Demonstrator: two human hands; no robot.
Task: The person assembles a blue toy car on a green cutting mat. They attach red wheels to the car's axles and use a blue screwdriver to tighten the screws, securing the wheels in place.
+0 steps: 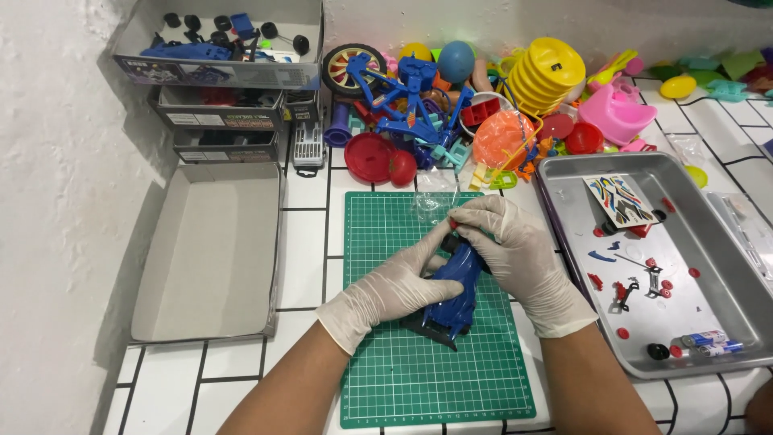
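Mostly hidden, the blue toy car body (455, 294) sits gripped by both hands' fingers (475, 219).

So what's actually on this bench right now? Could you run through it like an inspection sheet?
Surface: white tiled counter with a green cutting mat on it.
Job's things: blue toy car body over the mat.
Clutter: metal tray of small red and black parts, a sticker sheet and batteries; empty cardboard box lid; stacked boxes; pile of colourful plastic toys.
Grippers: gloved left hand and right hand both grip the car body.
Cables: nothing seen.
Surroundings: white wall at left and behind.
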